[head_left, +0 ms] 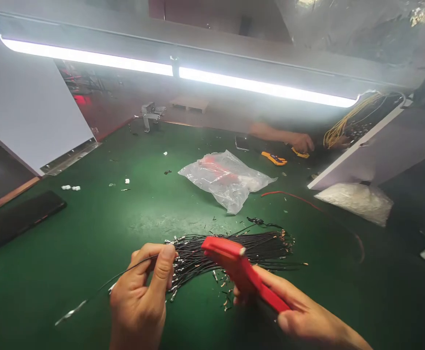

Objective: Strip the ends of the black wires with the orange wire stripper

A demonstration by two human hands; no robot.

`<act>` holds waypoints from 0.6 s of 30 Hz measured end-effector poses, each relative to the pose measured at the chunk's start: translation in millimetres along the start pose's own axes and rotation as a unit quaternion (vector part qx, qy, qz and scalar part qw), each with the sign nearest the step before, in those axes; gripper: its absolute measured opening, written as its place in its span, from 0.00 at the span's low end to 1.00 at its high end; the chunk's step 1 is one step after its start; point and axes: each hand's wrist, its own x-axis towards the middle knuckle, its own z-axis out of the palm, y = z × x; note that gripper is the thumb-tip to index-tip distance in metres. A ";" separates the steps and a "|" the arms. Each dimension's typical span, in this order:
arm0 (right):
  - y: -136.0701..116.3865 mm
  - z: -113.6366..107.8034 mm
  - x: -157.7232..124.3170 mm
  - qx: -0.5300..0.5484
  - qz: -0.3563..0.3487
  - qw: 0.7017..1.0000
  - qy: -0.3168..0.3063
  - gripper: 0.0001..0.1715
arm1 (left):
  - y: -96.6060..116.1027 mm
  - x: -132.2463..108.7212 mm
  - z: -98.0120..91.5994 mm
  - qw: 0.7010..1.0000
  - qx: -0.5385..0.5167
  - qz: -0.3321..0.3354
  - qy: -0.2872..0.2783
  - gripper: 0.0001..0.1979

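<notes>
A broad, smooth green surface [88,233] spreads under both hands, and many of its things lie beyond them, perhaps so that the near part leaves room for the forearms. Just past the hands and between them lies a long, loose bundle of thin black wires [256,245]. Its wires run mostly side by side, with silvery ends toward the left hand [141,291] and copper-coloured ends on the other side; I suppose this order makes it easy to pick out one. Farther away, beyond the bundle, rests a crumpled clear plastic bag [227,180] with something red inside, well apart from the fingers and not in their way.

The right hand [300,311] is wrapped around the handle of a red hand tool [234,257], whose head is raised above the bundle and turned toward the left hand. Such a grip seems good for squeezing. The tool is blurred, so I cannot tell whether it bites anything.

The left hand makes a narrow pinch, thumb against fingers, on one thin black wire [135,265], probably because so slender a thing needs fingertips. Its long tail hangs out to the left of this hand, with a silvery tip [71,313]. Smallest are the copper-coloured scraps [227,301], scattered just left of the right hand's fingers.
</notes>
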 end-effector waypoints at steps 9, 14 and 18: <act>36.5 19.5 25.9 0.335 -0.077 0.939 0.032 0.29 | 23.1 4.1 30.3 0.975 0.014 0.222 -0.019 0.10; 41.9 20.2 19.7 0.359 -0.099 0.928 0.019 0.32 | 17.6 -2.5 25.9 0.946 0.055 0.315 -0.052 0.11; 48.1 33.1 23.8 0.417 -0.090 0.904 -0.012 0.35 | 16.7 -0.4 17.3 0.939 0.076 0.331 -0.043 0.09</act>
